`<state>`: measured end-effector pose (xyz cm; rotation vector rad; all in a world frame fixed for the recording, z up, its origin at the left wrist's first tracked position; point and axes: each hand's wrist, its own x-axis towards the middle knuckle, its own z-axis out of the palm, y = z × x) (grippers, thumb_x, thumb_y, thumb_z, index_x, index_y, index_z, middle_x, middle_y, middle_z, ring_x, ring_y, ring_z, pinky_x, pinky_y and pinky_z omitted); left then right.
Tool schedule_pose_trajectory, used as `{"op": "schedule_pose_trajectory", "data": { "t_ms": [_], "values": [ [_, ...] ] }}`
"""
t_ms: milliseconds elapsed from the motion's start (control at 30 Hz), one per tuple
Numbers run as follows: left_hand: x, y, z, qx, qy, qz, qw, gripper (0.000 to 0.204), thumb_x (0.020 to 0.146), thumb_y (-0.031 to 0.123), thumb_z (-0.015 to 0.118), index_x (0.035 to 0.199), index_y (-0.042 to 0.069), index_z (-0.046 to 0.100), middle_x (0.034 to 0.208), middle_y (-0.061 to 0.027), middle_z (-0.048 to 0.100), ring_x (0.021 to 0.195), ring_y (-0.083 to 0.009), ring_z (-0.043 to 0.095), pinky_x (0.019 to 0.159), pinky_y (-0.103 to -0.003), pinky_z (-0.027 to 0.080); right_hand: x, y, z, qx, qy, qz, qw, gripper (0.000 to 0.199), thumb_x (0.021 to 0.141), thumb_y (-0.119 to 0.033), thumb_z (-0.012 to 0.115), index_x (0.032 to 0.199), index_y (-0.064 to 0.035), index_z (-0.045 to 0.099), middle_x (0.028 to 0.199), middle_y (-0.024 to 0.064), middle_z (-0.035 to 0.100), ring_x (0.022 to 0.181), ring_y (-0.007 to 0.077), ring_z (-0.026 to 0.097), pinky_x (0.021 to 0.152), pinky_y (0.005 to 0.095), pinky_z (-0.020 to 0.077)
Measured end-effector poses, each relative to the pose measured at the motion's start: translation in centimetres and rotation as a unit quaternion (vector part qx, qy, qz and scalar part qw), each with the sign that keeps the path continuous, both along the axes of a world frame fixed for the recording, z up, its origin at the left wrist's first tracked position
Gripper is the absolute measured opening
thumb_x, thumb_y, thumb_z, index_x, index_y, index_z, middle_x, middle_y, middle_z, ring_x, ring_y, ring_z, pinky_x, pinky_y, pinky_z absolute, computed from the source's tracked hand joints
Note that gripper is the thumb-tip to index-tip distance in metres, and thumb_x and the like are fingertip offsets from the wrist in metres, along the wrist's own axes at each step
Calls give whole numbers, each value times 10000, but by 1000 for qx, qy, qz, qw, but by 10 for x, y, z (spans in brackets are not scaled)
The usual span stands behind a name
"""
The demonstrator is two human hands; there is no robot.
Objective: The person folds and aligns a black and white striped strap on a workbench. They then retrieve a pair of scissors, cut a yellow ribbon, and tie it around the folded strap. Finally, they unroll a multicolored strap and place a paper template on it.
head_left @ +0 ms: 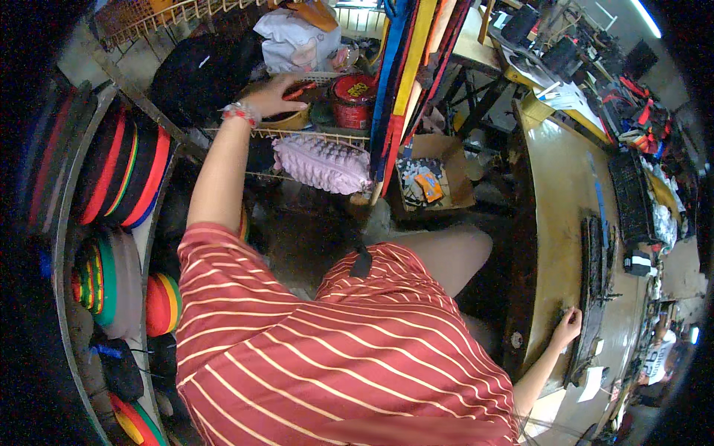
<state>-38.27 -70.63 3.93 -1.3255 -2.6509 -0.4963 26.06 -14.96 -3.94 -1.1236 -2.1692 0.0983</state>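
My left hand (271, 98) reaches over a yellow container (288, 123) on the wire shelf, fingers stretched apart with nothing gripped. Something red and narrow (300, 91) shows by its fingertips, its kind unclear. Just right of that hand stands a round red tin (354, 108). A lilac puffy pouch (321, 162) hangs below the shelf's edge. On the workbench (558, 208), my right hand (570, 325) is closed in a pinch beside a long dark metal bar (592, 275). What its fingertips hold, if anything, is too small to name.
Rolls of coloured webbing (123, 286) fill a rack at the left. Straps (401, 82) hang beside the shelf. A cardboard box (455, 160) of small items sits under them. A white bag (297, 41) rests behind my left hand. Another person (658, 353) is far right.
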Motion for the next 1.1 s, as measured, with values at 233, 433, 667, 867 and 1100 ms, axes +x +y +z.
{"op": "schedule_pose_trajectory", "data": {
  "t_ms": [233,433,667,867,1100],
  "values": [
    [-7,-7,-9,346,19,161,924,311,917,216,540,1130,-11,563,1037,-164,632,965,-266,598,859,-313,445,2,0,2,24,16,13,1000,253,903,-247,556,838,-4,580,744,163,609,627,291,551,611,361,452],
    [33,-28,55,757,-256,-93,593,247,936,277,469,978,48,553,926,-62,592,893,-222,578,751,-335,476,6,11,-9,-39,14,-57,998,269,898,-271,563,880,-7,612,724,130,618,609,214,555,585,346,443],
    [125,88,75,485,-586,-469,448,243,946,328,399,868,119,497,670,-53,474,609,-201,457,607,-446,492,-21,-30,20,-107,-61,-114,986,263,884,-296,525,1016,-100,638,950,134,654,901,266,623,740,374,492],
    [316,349,20,-122,-224,-658,709,195,798,146,644,938,10,636,829,-180,649,772,-303,644,698,-371,509,4,-125,72,54,-35,-94,993,126,777,-181,574,771,-67,627,801,147,642,758,323,614,721,403,491],
    [409,411,-34,-408,-109,-738,526,246,821,248,624,961,46,626,857,-191,643,819,-349,627,698,-383,488,158,-489,141,265,-180,-803,502,494,720,-315,713,1133,-88,563,1089,166,549,1048,327,495,915,436,388]
  ]
}}
